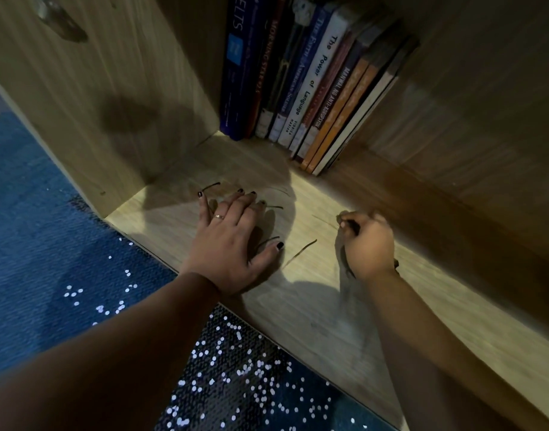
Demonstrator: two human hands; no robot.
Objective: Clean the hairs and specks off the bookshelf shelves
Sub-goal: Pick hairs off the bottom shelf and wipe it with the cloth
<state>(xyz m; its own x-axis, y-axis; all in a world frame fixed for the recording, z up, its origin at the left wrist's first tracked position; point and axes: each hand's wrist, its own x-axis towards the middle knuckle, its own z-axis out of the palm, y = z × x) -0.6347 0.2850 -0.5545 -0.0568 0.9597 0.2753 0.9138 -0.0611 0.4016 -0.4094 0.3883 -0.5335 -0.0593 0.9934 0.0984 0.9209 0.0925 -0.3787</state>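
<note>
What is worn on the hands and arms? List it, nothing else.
Left hand: a slim gold-coloured ring on one finger and dark polish on the nails. Right hand: no ring in view, nails mostly hidden. Both forearms are bare, with no sleeves, watch or bracelet showing.

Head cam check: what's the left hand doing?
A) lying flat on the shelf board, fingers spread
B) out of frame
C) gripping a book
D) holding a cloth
A: the left hand lies palm down on the shelf board, its fingers straight and spread, holding nothing.
</note>
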